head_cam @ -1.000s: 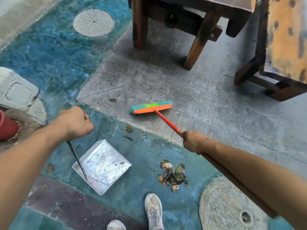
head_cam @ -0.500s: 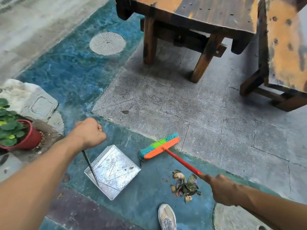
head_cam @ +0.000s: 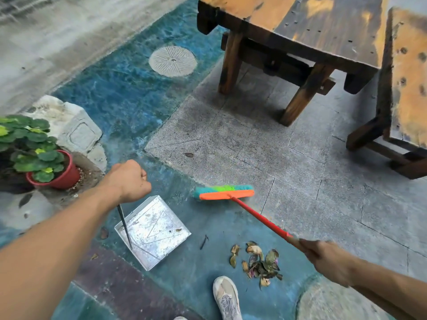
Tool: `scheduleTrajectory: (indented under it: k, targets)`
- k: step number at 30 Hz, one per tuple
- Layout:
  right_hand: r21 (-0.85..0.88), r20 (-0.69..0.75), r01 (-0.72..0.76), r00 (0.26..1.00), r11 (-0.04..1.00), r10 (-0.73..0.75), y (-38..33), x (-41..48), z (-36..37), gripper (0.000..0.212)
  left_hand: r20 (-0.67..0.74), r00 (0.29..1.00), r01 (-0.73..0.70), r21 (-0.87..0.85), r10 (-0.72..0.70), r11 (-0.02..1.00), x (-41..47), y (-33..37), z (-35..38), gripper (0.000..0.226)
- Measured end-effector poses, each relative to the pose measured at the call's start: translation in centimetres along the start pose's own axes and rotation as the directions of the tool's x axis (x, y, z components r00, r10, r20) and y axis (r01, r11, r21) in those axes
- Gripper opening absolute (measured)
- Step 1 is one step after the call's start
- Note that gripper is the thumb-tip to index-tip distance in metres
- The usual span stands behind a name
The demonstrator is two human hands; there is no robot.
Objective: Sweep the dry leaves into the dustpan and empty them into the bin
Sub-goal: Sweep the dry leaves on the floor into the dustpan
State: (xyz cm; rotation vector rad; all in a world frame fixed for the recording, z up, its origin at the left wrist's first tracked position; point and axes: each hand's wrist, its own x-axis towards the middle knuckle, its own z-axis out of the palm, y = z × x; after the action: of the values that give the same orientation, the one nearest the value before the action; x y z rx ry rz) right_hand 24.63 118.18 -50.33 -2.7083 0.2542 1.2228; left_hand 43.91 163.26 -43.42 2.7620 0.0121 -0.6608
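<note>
Mid-sweep — leaves (head_cam: pixel 258 259) not yet in dustpan (head_cam: pixel 157 229).
Left hand (head_cam: pixel 129 181) grips its handle, right hand (head_cam: pixel 328 262) grips broom (head_cam: pixel 225 192); they sit just inside our right hand — next we brush them panward.

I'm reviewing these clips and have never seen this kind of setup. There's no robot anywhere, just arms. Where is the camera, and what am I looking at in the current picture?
There is no machine here. A person wears one wide-angle camera on the head, looking forward and down, so you see their own arms. The left hand grips the thin dustpan handle, with the metal dustpan lying on the blue painted ground. The right hand grips the broom handle. The broom head is just beyond the dustpan's far corner. A pile of dry leaves lies near the person's shoe, right of the dustpan and not yet in it. Also visible are a potted plant at left and a wooden table at the top.
</note>
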Motion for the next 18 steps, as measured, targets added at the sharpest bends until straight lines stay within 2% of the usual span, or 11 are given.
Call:
scheduleTrajectory:
  k: [3, 8, 13, 18]
  targets:
    - [0.043, -0.062, 0.075, 0.995, 0.996, -0.072, -5.8, 6.7, -2.7, 0.033, -0.027, 0.999, 0.039, 0.019, -0.039, 0.999, 0.7, -1.9, -0.2, 0.026]
    - [0.038, -0.137, 0.168, 0.977, 0.985, -0.162, -16.2, 16.6, -7.9, 0.044, -0.055, 0.990, 0.128, 0.016, -0.127, 0.992, 2.2, -3.8, -0.6, 0.022]
    - [-0.002, -0.116, 0.197, 0.974, 0.980, -0.196, -24.0, 23.7, -11.1, 0.052, -0.063, 0.972, 0.227, -0.018, -0.228, 0.974, 3.9, -5.4, -0.1, 0.026]
    - [-0.089, -0.059, 0.199, 0.977, 0.976, -0.205, -26.8, 26.6, -9.9, 0.049, -0.053, 0.944, 0.324, -0.058, -0.327, 0.944, 4.1, -6.5, -0.4, 0.019]
